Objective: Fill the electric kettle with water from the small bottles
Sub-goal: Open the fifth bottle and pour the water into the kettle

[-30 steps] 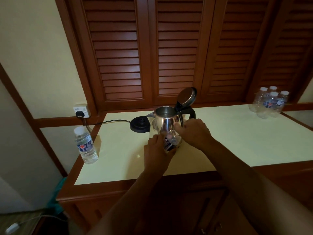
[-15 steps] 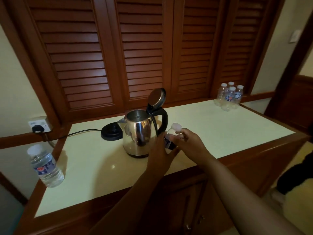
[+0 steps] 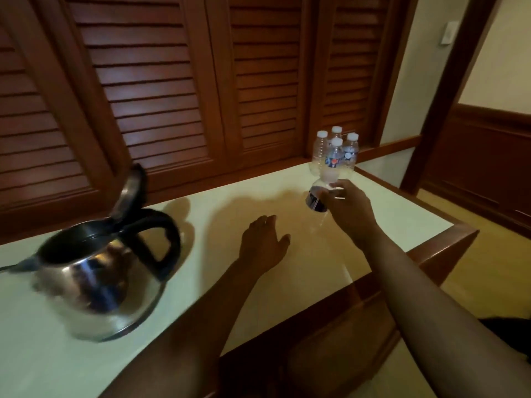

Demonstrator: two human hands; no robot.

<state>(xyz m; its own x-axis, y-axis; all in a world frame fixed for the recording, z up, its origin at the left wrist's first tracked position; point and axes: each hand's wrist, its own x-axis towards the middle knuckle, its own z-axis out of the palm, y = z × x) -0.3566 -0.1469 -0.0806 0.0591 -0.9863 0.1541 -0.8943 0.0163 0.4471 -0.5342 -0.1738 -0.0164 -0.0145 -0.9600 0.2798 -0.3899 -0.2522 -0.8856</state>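
A steel electric kettle (image 3: pixel 94 285) with a black handle stands at the left of the pale countertop (image 3: pixel 201 282), its lid tipped up and open. My right hand (image 3: pixel 349 211) grips a small clear bottle (image 3: pixel 319 196) with a white cap, held above the counter's right part. Just behind it, several capped small bottles (image 3: pixel 336 152) stand grouped at the far right corner. My left hand (image 3: pixel 263 244) hovers over the counter between kettle and bottle, fingers relaxed, holding nothing.
Brown louvered wooden doors (image 3: pixel 178 90) rise behind the counter. A wooden edge (image 3: pixel 442 248) rims the counter's right and near sides. Beyond it on the right is a doorway and floor (image 3: pixel 488 277).
My left hand has let go of the bottle. My right hand carried it rightward away from the kettle, toward the bottle group. The view swung right; the socket and left bottle left the frame.
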